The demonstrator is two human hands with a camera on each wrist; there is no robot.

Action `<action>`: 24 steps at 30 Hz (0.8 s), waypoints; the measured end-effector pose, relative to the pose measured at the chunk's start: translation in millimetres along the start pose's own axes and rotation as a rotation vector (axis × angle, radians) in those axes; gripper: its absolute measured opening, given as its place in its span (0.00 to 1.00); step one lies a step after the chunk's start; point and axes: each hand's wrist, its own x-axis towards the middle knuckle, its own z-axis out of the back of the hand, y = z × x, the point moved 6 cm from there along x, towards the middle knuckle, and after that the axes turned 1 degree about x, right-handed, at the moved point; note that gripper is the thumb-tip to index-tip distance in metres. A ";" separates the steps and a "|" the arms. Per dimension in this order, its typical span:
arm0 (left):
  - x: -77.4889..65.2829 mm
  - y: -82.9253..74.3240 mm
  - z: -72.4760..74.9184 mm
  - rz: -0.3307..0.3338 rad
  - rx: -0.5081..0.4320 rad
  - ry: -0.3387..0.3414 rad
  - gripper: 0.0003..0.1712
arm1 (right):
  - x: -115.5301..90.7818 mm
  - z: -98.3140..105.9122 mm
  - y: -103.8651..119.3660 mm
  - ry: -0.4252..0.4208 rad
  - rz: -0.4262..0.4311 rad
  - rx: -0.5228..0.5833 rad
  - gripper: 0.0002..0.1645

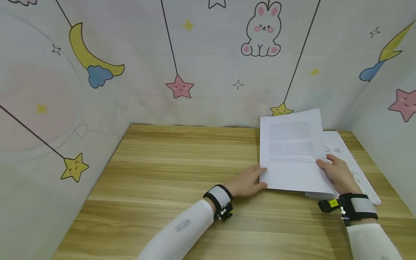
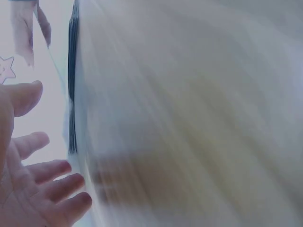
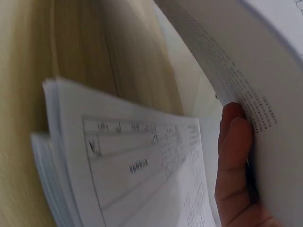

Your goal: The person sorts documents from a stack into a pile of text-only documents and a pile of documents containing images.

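Printed sheets of paper (image 1: 290, 144) stand tilted up over the right part of the table, lines of text facing me. My right hand (image 1: 342, 176) grips them at their right edge, thumb on the front; its fingers also show against the bent paper in the right wrist view. My left hand (image 1: 245, 181) is at the lower left edge, with thumb and fingers spread apart. In the left wrist view its fingers (image 2: 57, 170) reach out beside the paper edges. Under the held sheets lies a stack of papers (image 3: 128, 184), its top page printed with a ruled form.
The wood-grain table (image 1: 182, 155) extends to the left of the papers. A white cloth backdrop (image 1: 214, 108) with stars, a moon and a rabbit rises behind it and at both sides. Each wrist wears a strapped camera, the left wrist camera (image 1: 224, 211) close over the tabletop.
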 end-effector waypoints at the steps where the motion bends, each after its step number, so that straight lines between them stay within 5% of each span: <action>1: -1.9 4.2 3.7 0.017 -0.029 -0.018 0.36 | -2.7 -3.0 3.4 0.000 0.014 0.009 0.46; 4: -7.1 17.3 15.5 0.081 -0.171 -0.089 0.38 | -9.4 -14.5 14.2 0.004 0.031 0.055 0.44; 12: -18.2 46.9 42.6 0.266 -0.764 -0.286 0.41 | -22.7 -52.2 46.2 0.031 0.057 0.178 0.40; 20: -29.8 75.1 50.3 0.417 -1.063 -0.352 0.27 | -29.0 -92.0 76.2 0.054 0.098 0.243 0.34; 24: -35.6 87.4 51.8 0.446 -1.112 -0.396 0.25 | -28.6 -109.2 83.0 0.053 0.081 0.274 0.32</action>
